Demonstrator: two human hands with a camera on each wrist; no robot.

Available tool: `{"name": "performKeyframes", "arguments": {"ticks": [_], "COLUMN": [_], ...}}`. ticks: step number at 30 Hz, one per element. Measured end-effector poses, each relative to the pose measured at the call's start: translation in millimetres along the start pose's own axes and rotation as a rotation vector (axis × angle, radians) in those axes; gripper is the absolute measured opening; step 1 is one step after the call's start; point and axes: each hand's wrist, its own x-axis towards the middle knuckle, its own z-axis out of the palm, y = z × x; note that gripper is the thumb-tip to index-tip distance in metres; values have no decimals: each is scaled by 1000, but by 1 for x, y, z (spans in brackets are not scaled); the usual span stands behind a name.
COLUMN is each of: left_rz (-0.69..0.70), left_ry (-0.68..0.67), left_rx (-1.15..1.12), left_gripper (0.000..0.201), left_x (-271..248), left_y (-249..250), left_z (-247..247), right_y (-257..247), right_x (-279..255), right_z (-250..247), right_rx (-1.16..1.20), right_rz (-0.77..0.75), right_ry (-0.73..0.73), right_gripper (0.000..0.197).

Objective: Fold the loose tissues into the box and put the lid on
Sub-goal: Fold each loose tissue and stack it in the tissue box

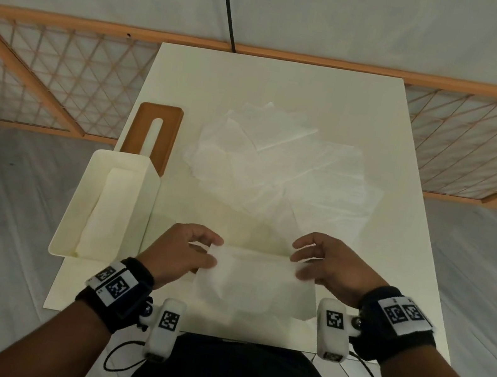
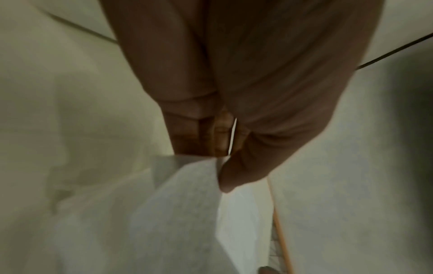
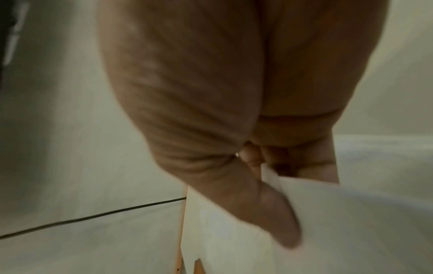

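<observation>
A folded tissue (image 1: 254,280) is held over the near edge of the table (image 1: 398,234), its long axis running left to right. Its left end is pinched between thumb and fingers of the left hand (image 1: 182,253), its right end likewise by the right hand (image 1: 331,266). The open box (image 1: 76,217) stands at the near left corner, long axis pointing away, with the lid (image 1: 139,122) just beyond it. Loose tissues (image 1: 278,163) are spread mid-table.

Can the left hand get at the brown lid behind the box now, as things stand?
Probably not yet: the left hand pinches the tissue. The lid lies uncovered beyond the box, so the path looks free once the grip lets go.
</observation>
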Motion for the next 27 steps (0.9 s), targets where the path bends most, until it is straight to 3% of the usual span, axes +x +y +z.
{"name": "performKeyframes", "arguments": {"ticks": [7,13,23,27], "left_rz": [-12,19,5,55], "left_ry": [115,155,143,232], "left_rx": [271,276,477,550], "left_gripper": [13,31,20,16], "left_x": [16,18,24,47], "left_y": [-26,-31,-34,-20], "left_z": [25,31,33,20], "right_y": [28,35,41,29], "right_x": [17,22,29,31], "right_z": [9,4,3,1], "right_rx": [-494,-499,-601,-624], "right_rz": [-66,-102,-118,-122], "right_ry": [259,355,339,373], "right_gripper": [35,35,32,31]}}
